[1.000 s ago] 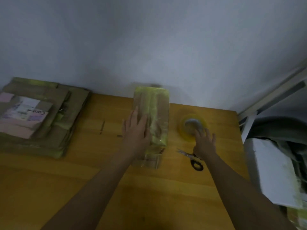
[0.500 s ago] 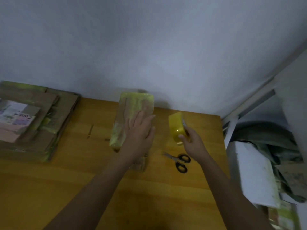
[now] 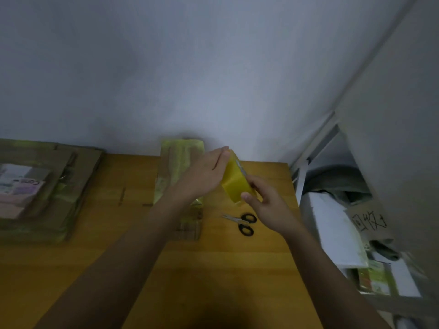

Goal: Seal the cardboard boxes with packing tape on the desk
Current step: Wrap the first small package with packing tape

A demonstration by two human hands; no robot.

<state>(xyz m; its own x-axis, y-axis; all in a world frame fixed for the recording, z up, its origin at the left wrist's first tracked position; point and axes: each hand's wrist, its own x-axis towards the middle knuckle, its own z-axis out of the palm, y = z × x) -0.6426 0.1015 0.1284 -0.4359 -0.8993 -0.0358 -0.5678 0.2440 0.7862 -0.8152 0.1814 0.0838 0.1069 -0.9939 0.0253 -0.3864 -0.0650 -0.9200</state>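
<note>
Tape roll is up off the table now, gripped in your right hand; your left hand has left the box at 12 o'clock, straight fingers touching the roll. You're likely hunting the tape end.

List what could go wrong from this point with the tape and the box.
1. Neither hand holds the taped box: the left hand touches the tape roll that the right hand grips, so the box might slide when tape goes on.
2. The scissors lie right under the right wrist, so a lowered arm could knock them.
</note>
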